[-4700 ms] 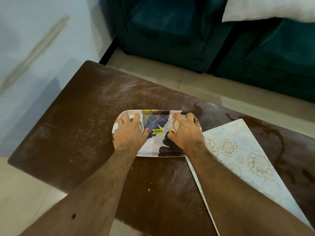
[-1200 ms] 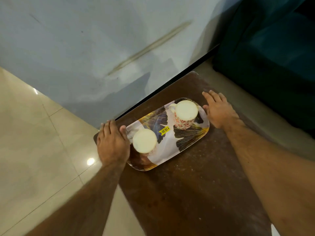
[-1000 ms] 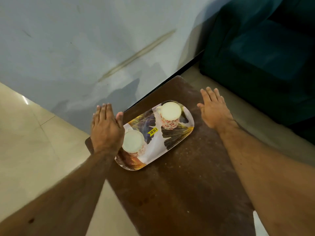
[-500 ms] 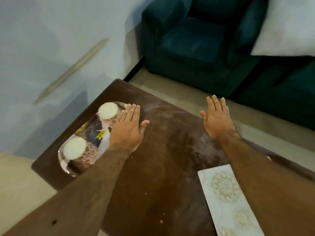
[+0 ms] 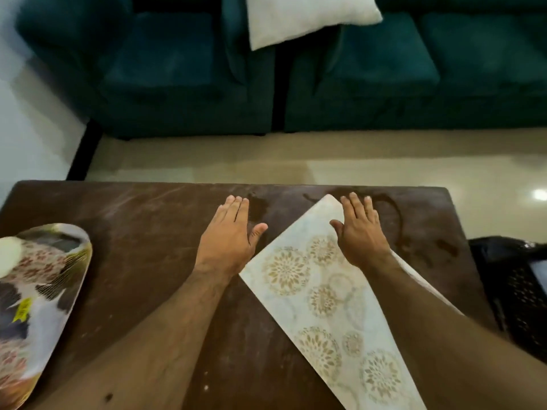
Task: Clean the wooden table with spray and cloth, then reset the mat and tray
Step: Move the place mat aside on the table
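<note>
A dusty, stained dark wooden table (image 5: 142, 232) fills the lower view. A pale mat (image 5: 319, 297) with gold flower prints lies askew on it, one corner pointing at the far edge. My right hand (image 5: 359, 232) is flat over the mat's far corner, fingers straight. My left hand (image 5: 231, 235) is flat over the bare wood just left of the mat. At the table's left end sits a patterned tray (image 5: 44, 315) with a yellow price sticker; a cup (image 5: 11, 258) with a white top stands on it, cut by the frame edge.
Dark liquid stains (image 5: 399, 220) mark the wood beyond my right hand. A black perforated object (image 5: 515, 288) sits off the table's right end. Teal sofas (image 5: 183, 69) with a white cushion (image 5: 305, 16) stand across a strip of tiled floor (image 5: 325, 158).
Both hands let go of the tray at the table's left end and came over to the mat. My view swung right with them, so the tray now sits at the left edge.
</note>
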